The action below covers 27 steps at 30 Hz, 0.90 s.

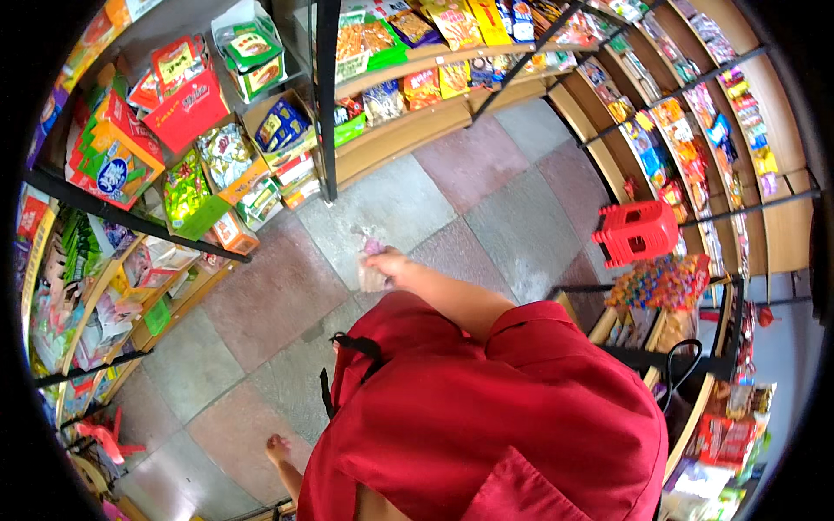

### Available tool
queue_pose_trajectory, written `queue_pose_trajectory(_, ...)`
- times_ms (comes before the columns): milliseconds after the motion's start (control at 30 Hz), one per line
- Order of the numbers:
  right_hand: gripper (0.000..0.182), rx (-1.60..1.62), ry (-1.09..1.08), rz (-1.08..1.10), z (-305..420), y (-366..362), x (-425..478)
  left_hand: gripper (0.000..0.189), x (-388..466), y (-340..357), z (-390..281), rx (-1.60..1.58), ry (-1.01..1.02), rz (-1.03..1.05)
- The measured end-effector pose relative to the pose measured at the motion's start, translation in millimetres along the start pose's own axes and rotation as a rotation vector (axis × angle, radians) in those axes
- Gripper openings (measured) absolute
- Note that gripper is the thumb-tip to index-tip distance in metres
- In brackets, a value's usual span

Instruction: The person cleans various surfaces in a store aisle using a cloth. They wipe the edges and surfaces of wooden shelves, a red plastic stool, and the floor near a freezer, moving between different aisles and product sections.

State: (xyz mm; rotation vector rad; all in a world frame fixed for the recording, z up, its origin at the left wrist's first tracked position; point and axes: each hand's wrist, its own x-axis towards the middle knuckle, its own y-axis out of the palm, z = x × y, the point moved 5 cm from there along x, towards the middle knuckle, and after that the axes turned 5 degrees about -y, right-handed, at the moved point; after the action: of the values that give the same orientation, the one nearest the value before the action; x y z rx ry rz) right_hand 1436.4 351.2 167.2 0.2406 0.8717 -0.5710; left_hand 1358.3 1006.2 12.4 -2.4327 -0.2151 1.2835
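Observation:
My right hand (393, 266) reaches out over the tiled floor with its fingers closed around a crumpled pale and pinkish thing (374, 277). It could be a thin plastic bag or a cloth; it is too blurred to tell. Part of it sticks out above the fist and part hangs below. At the lower left, my left hand (278, 447) hangs low beside my body, away from the shelves. It is small in view, and the pose of its fingers is unclear. A red garment (482, 397) with black ties covers my body and fills the lower middle.
Snack boxes (189, 107) crowd the left shelf, and snack packets (456, 26) line the rack ahead. Curved shelves (684, 143) run along the right. A red plastic stool (638, 229) stands by a colourful packet display (661, 281). Grey and reddish floor tiles (273, 293) lie between.

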Motion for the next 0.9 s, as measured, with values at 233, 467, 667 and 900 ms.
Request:
queue_pose_trajectory(233,0.059,-0.095,-0.068,-0.123,-62,10,-37,0.028,44,12,-48,-0.020,-0.078,0.358)
queue_pose_trajectory(467,0.044,0.075,-0.323,0.274,-48,82,-41,0.026,26,73,-3,0.871,0.327,0.207)
queue_pose_trajectory(667,0.042,0.028,0.006,0.252,-71,102,-23,0.033,-42,58,-65,0.745,0.227,0.143)
queue_pose_trajectory(900,0.043,-0.198,-0.101,0.443,-41,203,-48,0.032,-76,9,-37,0.438,0.132,-0.105)
